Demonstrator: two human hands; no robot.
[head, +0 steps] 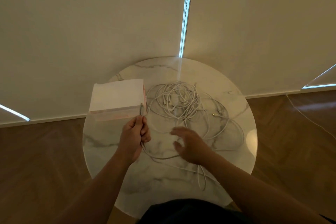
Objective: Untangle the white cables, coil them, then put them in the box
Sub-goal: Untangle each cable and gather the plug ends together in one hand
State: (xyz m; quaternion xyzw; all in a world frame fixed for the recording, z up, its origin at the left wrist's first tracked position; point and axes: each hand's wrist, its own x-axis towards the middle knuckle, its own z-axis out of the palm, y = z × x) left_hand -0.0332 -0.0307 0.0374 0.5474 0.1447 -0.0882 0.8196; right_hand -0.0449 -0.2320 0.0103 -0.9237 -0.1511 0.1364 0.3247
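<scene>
White cables [179,101] tangled just beyond empty, spread-fingered right hand [189,144], one end gripped in left hand [134,137] beside box [116,96]

1. A round table [101,143] with a white, grey-veined, marble-look top stands on a wooden floor [36,160].
2. A white box [117,96] with pinkish edges sits on the far left part of the top, its left side close to the rim.
3. A tangle of white cables [180,102] lies just right of the box, spread over the middle and right of the top, with several plug ends showing in the heap.
4. Loose strands from the tangle trail across the top toward the near edge, and one narrow loop lies at the front right.
</scene>
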